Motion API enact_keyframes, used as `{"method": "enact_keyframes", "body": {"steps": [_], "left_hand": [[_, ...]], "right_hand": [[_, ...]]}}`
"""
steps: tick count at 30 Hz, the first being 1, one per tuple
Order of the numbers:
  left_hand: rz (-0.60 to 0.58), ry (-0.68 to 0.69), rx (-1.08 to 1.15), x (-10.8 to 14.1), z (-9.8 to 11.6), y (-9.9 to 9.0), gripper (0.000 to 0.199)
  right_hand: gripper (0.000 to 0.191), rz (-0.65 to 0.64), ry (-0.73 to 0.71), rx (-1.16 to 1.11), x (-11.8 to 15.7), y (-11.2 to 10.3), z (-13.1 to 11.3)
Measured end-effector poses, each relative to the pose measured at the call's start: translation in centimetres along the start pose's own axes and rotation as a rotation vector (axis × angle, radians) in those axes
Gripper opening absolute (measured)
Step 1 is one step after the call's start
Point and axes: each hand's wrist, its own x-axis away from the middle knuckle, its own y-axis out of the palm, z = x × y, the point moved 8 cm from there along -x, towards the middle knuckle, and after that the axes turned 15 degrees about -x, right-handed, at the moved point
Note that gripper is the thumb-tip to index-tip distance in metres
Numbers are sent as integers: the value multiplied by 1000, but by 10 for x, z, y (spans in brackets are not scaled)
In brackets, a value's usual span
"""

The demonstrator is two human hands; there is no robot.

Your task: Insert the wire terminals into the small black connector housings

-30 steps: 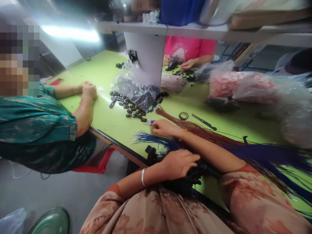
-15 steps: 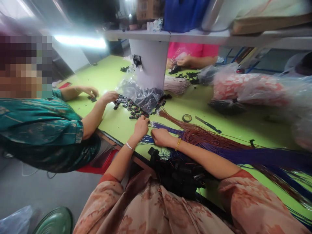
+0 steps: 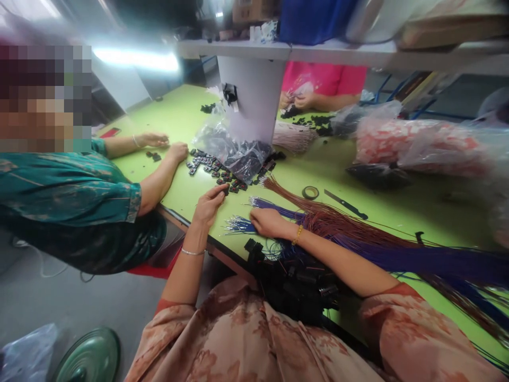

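My left hand (image 3: 209,207) pinches a small black plastic connector housing (image 3: 225,189) between thumb and fingertips, at the near edge of a pile of similar housings (image 3: 207,162). To its right, my right hand (image 3: 267,222) is closed, with its fingers curled over a bundle of blue wires (image 3: 245,226). Their silver terminal ends fan out on the left of that hand; what lies inside the fingers is hidden. Just behind the hand runs a purple-blue wire bundle (image 3: 274,206), and past it lies a brown wire bundle (image 3: 290,198).
Black connectors with wires (image 3: 294,276) lie at the table edge before me. A tape roll (image 3: 310,192) and a knife (image 3: 345,205) lie beyond the wires. A plastic bag of black parts (image 3: 244,159) leans by the white post (image 3: 252,101). Co-workers sit left and opposite.
My left hand has moved left, away from my right hand and the wire ends, and shows a black housing in its fingertips. The left co-worker's hand has drawn back from the pile.
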Motion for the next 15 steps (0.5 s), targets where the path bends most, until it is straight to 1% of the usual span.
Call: {"method": "enact_keyframes", "body": {"steps": [2,4,7,9,11,13,15], "left_hand": [[24,-13,89,7,-1,-6,41],[58,-11,173,13,-1,-11,39],[58,-39,269,21,-2,-13,31],[28,-76,285,28,-2,-8,33],[-11,-118,271,35,-3,0,39],[-44,-150,247,41,-6,8,41],[-49,-158,246,45,-10,15,39]], "right_hand": [[21,46,15,11,1,-5,2],[20,110,20,-24,3,-11,5],[13,204,-27,-238,5,-21,5],[9,247,-63,-426,5,-26,4],[9,285,-83,-584,4,-31,2],[11,325,-109,-697,3,-35,-2],[13,345,-132,-769,3,-39,-7]]}}
